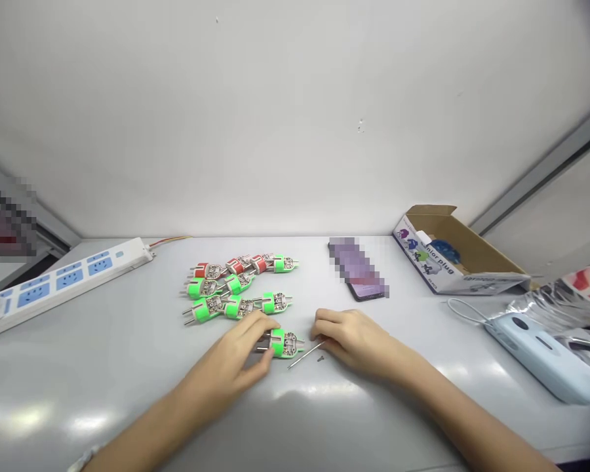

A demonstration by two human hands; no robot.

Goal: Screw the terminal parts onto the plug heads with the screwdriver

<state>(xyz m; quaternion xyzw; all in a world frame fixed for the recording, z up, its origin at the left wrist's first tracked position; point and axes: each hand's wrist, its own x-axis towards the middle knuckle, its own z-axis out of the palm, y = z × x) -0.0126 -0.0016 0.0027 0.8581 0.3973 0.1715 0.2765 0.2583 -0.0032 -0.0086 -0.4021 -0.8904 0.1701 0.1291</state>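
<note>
My left hand [240, 353] grips the pin end of an opened green plug [278, 342] lying on the table, thumb at the near side and fingers at the far side. The plug's inner metal parts face up and its cord end points right. Between the closed fingers of my right hand [349, 335] is a thin metal screwdriver [305, 355]; its tip slants down to the left, just in front of the plug and apart from it. Whatever handle it has is hidden in the hand. A small screw [320, 358] lies close below my right fingers.
Several opened green plugs [232, 307] and red plugs [236, 265] lie in rows behind my left hand. A white power strip [78, 278] is at left, a phone [358, 272] behind my right hand. Rightward are an open carton [437, 272] and a light blue device [545, 357] with a strap.
</note>
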